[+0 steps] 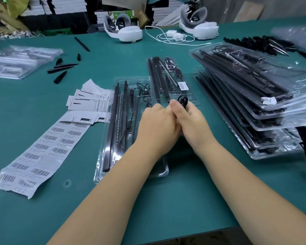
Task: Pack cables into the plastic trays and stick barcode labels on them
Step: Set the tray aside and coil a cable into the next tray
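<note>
Pinching coiled cable (182,101) in right hand (189,119), left hand (157,124) pressed alongside, its grip hidden; light, floppy, springy; hold mid-coil over tray (102,156).

There is a single view, taken from the person's head, looking forward and steeply down onto a green table (184,200). It sits close: both forearms run up from the bottom edge and meet near the middle of the frame, over a clear tray (109,138). The wide lens bends the far edge, where white headsets (129,33) lie and stacked boxes stand behind (small and soft in focus). With only one camera, no second view shares any part.
</note>
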Demonstrator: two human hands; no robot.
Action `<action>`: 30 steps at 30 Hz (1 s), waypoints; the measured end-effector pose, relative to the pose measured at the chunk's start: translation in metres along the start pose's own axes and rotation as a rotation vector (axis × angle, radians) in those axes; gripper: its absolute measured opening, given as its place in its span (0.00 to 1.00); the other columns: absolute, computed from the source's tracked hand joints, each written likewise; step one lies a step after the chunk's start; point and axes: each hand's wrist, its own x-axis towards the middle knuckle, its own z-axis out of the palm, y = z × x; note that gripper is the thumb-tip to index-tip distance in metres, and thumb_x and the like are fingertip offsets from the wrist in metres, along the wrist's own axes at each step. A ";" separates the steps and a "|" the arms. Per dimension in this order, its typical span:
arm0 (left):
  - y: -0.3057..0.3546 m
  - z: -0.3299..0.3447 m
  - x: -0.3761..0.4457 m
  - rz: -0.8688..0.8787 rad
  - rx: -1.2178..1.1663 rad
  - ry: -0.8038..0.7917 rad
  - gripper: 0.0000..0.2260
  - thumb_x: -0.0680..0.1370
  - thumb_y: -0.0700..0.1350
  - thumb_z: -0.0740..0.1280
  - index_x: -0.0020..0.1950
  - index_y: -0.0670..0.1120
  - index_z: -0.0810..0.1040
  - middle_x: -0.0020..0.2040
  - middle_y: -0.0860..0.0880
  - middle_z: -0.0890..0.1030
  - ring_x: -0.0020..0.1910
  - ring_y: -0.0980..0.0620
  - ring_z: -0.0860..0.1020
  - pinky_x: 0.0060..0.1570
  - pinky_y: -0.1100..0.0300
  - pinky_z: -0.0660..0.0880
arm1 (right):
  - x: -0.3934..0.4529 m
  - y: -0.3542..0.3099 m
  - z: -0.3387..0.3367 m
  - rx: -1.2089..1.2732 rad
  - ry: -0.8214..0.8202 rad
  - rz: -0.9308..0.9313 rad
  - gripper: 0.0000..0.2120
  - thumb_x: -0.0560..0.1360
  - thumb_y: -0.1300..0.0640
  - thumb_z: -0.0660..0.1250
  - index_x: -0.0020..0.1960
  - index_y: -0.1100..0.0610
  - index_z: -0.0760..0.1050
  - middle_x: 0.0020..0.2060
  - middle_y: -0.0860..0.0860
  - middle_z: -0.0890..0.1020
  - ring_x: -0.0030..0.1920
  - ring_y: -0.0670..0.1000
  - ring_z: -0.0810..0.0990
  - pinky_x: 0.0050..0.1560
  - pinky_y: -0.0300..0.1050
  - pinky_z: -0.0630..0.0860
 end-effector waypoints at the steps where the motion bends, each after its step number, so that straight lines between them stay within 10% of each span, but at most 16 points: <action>1: 0.002 0.001 -0.002 0.026 -0.003 -0.036 0.12 0.79 0.50 0.57 0.54 0.44 0.74 0.43 0.47 0.78 0.43 0.44 0.70 0.40 0.54 0.59 | 0.003 0.002 -0.001 -0.006 0.072 0.032 0.17 0.73 0.43 0.66 0.36 0.53 0.67 0.28 0.45 0.70 0.31 0.44 0.69 0.35 0.41 0.67; 5: 0.001 -0.004 -0.006 0.002 -0.151 -0.102 0.14 0.75 0.58 0.63 0.48 0.46 0.72 0.46 0.49 0.79 0.50 0.45 0.71 0.50 0.52 0.67 | 0.013 0.007 -0.006 -0.056 0.214 0.166 0.16 0.69 0.40 0.62 0.34 0.53 0.68 0.30 0.48 0.71 0.33 0.47 0.70 0.38 0.46 0.68; 13: -0.030 -0.021 -0.013 -0.298 0.037 -0.396 0.46 0.65 0.76 0.57 0.76 0.52 0.57 0.74 0.49 0.61 0.73 0.45 0.57 0.70 0.45 0.56 | 0.028 0.006 -0.019 0.467 0.359 0.393 0.07 0.79 0.60 0.57 0.42 0.58 0.69 0.33 0.51 0.73 0.23 0.47 0.76 0.32 0.43 0.73; 16: -0.030 -0.021 -0.023 -0.355 0.102 -0.641 0.51 0.63 0.79 0.52 0.79 0.53 0.44 0.79 0.50 0.47 0.77 0.42 0.44 0.73 0.39 0.44 | 0.024 0.007 -0.016 0.121 0.247 0.336 0.10 0.79 0.57 0.57 0.39 0.55 0.66 0.31 0.49 0.70 0.21 0.44 0.69 0.31 0.42 0.67; 20: -0.022 -0.023 -0.026 -0.303 0.214 -0.632 0.48 0.67 0.77 0.53 0.79 0.52 0.44 0.79 0.49 0.51 0.75 0.40 0.50 0.70 0.40 0.51 | 0.015 0.007 -0.012 -0.532 0.075 0.092 0.12 0.78 0.49 0.61 0.38 0.53 0.66 0.32 0.46 0.72 0.31 0.47 0.70 0.32 0.43 0.65; 24: -0.023 -0.027 -0.025 -0.268 0.196 -0.622 0.41 0.70 0.70 0.53 0.78 0.53 0.48 0.77 0.49 0.55 0.73 0.41 0.54 0.66 0.41 0.55 | 0.007 0.002 -0.009 -0.577 -0.132 0.080 0.09 0.70 0.48 0.73 0.44 0.48 0.74 0.35 0.43 0.74 0.35 0.44 0.73 0.36 0.40 0.71; 30: -0.029 -0.035 -0.019 -0.321 -0.019 -0.667 0.41 0.65 0.69 0.51 0.76 0.57 0.51 0.75 0.53 0.57 0.72 0.47 0.53 0.65 0.43 0.55 | 0.000 -0.007 -0.014 -0.552 -0.219 0.226 0.04 0.74 0.58 0.62 0.44 0.51 0.74 0.31 0.50 0.79 0.23 0.50 0.76 0.27 0.40 0.73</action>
